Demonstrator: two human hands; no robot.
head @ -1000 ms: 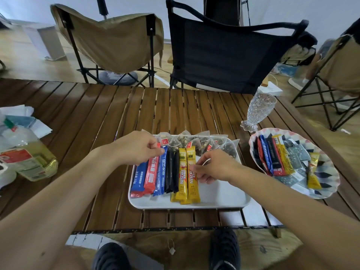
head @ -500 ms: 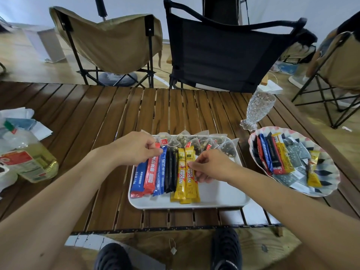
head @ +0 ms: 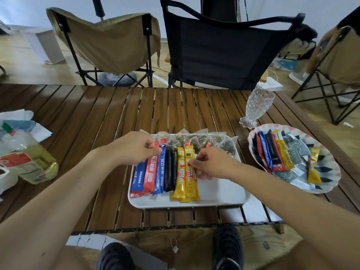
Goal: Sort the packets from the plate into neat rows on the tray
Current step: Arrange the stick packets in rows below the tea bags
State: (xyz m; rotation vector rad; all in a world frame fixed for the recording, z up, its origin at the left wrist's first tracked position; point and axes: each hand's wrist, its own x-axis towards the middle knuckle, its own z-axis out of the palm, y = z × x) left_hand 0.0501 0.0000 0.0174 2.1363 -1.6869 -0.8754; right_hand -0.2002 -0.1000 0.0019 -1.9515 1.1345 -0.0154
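Left hand (head: 134, 148) pinching glossy red stick packet (head: 150, 171); right hand (head: 211, 162) pinching yellow stick packet (head: 190, 175) | white tray (head: 220, 193)

White tray (head: 218, 193) w/ blue, red, black & yellow packets (head: 167, 172). Plate (head: 329, 168): white, black/grey triangle pattern, pink at rim. Brown slatted table (head: 97, 114). Tan chair (head: 109, 39), black chair (head: 224, 51).

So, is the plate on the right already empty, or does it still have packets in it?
Not empty. The plate holds several stick packets and some grey sachets.
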